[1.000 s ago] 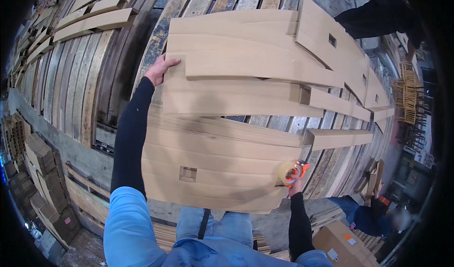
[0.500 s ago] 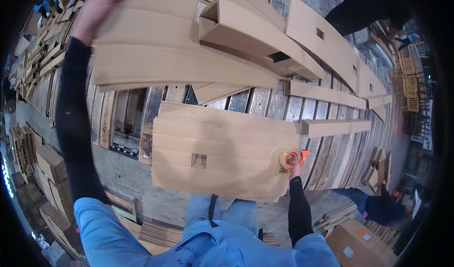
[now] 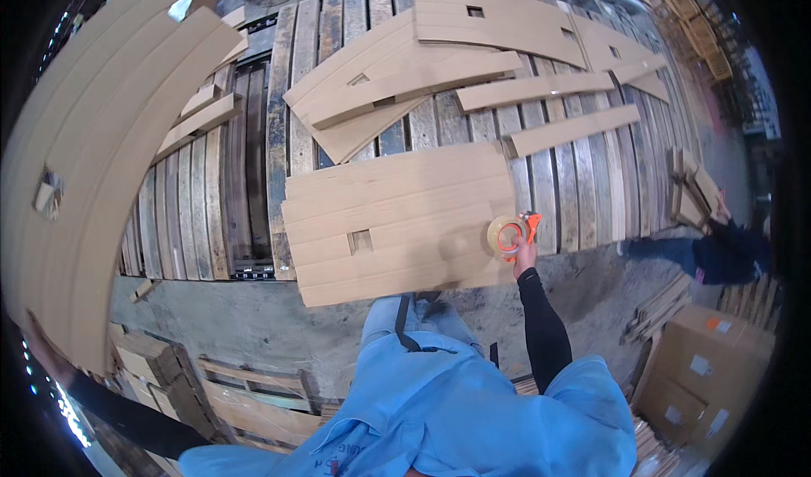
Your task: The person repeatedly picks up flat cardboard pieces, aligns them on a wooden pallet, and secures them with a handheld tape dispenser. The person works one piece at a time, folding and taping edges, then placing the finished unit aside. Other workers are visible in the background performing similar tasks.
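At the far left my left hand (image 3: 49,354) grips the near edge of a large scored cardboard sheet (image 3: 106,164). The sheet is raised and tilted, has a square cutout, and hides some of the fingers. My right hand (image 3: 525,257) is closed round an orange tape dispenser (image 3: 498,232) with a roll of clear tape. It hovers over the right end of a stack of flat cardboard sheets (image 3: 422,215), which lies in front of me and shows a square cutout.
Behind the stack, a folded cardboard channel (image 3: 422,87) rests on flat sheets upon wooden pallets (image 3: 291,80). Two narrow cardboard channels (image 3: 583,130) lie to the right. Boxes (image 3: 710,367) stand at the lower right. Another person (image 3: 726,253) is at the right.
My left hand has swung from the far side to the lower left, with the large sheet now lifted at the left. My view has shifted; the right hand keeps the tape dispenser over the stack.
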Motion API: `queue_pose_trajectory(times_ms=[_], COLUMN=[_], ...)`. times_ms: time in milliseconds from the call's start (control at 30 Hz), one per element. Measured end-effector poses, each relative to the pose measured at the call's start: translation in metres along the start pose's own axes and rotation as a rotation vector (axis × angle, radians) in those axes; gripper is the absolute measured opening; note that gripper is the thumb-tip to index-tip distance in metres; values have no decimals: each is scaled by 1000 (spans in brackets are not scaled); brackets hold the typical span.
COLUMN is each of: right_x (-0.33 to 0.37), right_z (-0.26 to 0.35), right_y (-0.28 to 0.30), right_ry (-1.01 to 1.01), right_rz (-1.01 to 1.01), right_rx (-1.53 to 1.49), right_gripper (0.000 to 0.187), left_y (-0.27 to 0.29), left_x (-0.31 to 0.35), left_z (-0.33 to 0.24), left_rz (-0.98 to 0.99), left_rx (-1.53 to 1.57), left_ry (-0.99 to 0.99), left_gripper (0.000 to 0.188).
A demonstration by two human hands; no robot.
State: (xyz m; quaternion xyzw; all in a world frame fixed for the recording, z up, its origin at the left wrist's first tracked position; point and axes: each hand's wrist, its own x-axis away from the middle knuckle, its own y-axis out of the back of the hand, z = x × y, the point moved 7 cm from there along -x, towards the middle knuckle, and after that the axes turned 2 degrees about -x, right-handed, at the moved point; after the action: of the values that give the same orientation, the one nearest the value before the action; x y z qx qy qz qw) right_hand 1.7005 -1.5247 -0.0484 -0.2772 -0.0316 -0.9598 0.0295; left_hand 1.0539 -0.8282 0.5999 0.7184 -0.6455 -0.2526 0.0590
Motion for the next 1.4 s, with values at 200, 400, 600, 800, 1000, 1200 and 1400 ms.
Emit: queue_pose_trajectory(times_ms=[200, 400, 600, 800, 1000, 1200, 1400], right_x=[42, 49, -32, -108, -101, -44, -43], right_z=[-31, -72, -78, -66, -64, -62, -27], right_y=[46, 119, 180, 167, 169, 23, 26], right_ry=[-72, -227, -212, -186, -47, 396, 296], right_rz=[3, -336, -474, -468, -681, -310, -177], right_rx=[-248, -462, -550, -483, 174, 791, 954], right_gripper=[29, 36, 36, 39, 52, 72, 83], left_y=[14, -155, -369, -402, -424, -404, -411], left_x=[121, 228, 355, 357, 373, 388, 390], left_z=[202, 433, 535, 506, 483, 486, 479], left_rz=[92, 378, 826, 499, 492, 446, 483], left_rx=[323, 70, 24, -685, -649, -654, -775], left_ry=[250, 320, 616, 73, -10, 6, 10], left_gripper=[59, 45, 41, 61, 70, 76, 81])
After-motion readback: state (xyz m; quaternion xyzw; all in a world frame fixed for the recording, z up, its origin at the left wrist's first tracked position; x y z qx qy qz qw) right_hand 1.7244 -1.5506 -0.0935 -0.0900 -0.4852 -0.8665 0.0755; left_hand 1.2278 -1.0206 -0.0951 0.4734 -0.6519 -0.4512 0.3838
